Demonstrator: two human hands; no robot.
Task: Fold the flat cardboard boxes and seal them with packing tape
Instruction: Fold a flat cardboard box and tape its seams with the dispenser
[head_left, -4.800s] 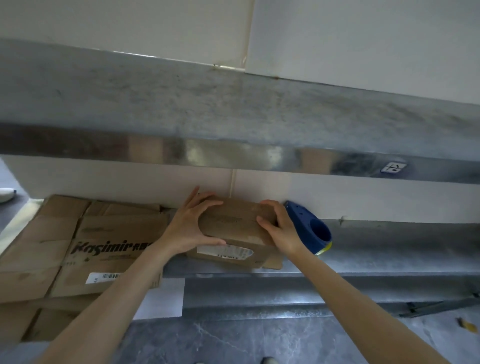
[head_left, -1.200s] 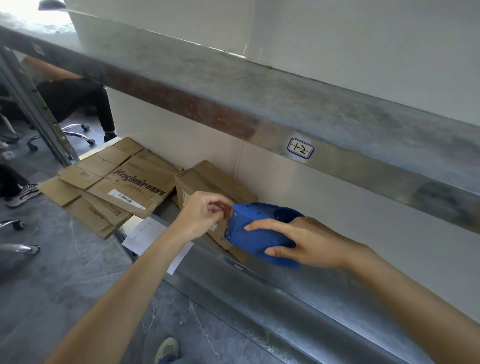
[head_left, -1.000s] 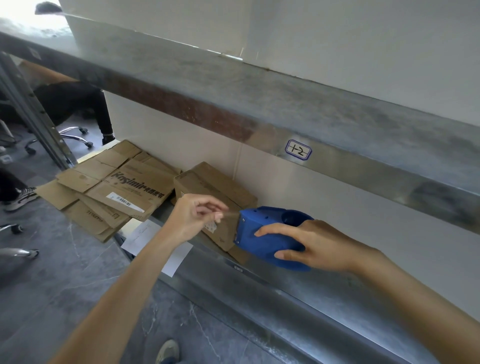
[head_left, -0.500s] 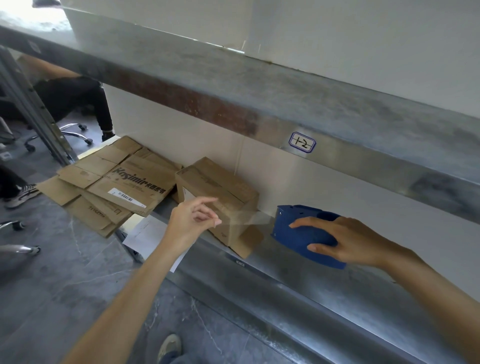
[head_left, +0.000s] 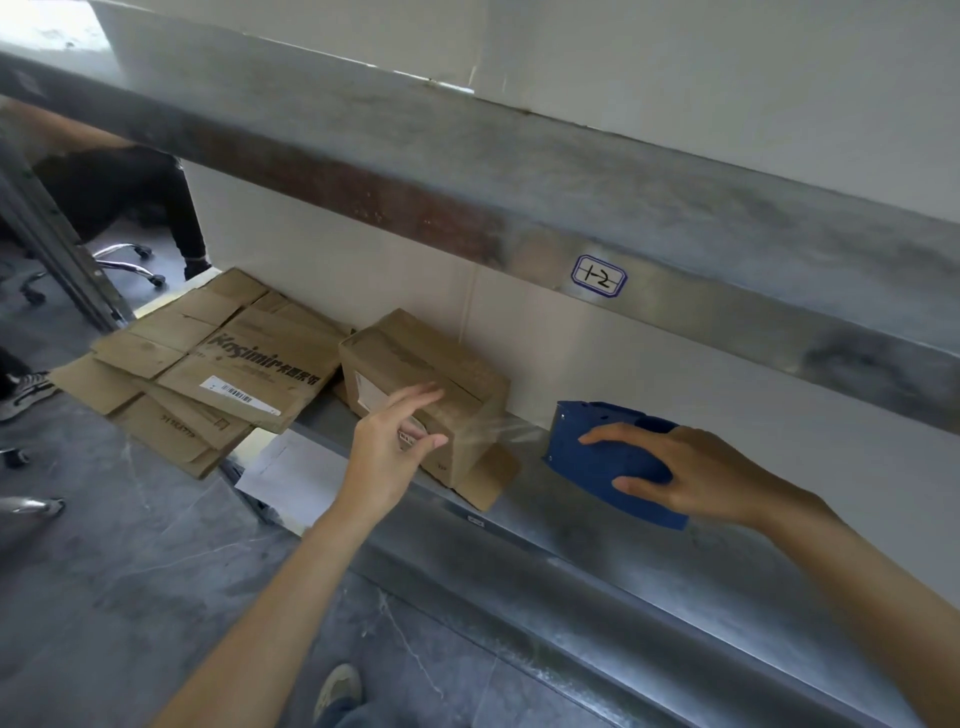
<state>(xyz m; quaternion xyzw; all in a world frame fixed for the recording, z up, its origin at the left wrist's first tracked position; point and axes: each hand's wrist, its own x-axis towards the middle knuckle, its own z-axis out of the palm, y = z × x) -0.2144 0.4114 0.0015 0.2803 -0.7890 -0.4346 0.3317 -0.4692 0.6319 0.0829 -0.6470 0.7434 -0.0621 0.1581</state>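
Note:
A folded cardboard box (head_left: 415, 358) stands on the metal shelf (head_left: 571, 525), against the wall. My left hand (head_left: 389, 452) rests on the box's front face with its fingers spread, by the end of a clear tape strip (head_left: 498, 431). That strip stretches from the box's front right corner to the blue tape dispenser (head_left: 597, 457). My right hand (head_left: 691, 478) grips the dispenser from above, to the right of the box. A stack of flat cardboard boxes (head_left: 208, 379) lies to the left of the box.
An upper metal shelf (head_left: 467, 171) labelled 1-2 overhangs the work area. A white sheet of paper (head_left: 291, 473) hangs over the lower shelf's edge. Another person's legs (head_left: 171, 208) and an office chair base (head_left: 130, 260) are at far left. My shoe (head_left: 337, 691) is on the grey floor.
My right hand has drawn the dispenser to the right, away from the box, and pulled out a strip of tape. My left hand went from pinching the tape end to lying spread on the box.

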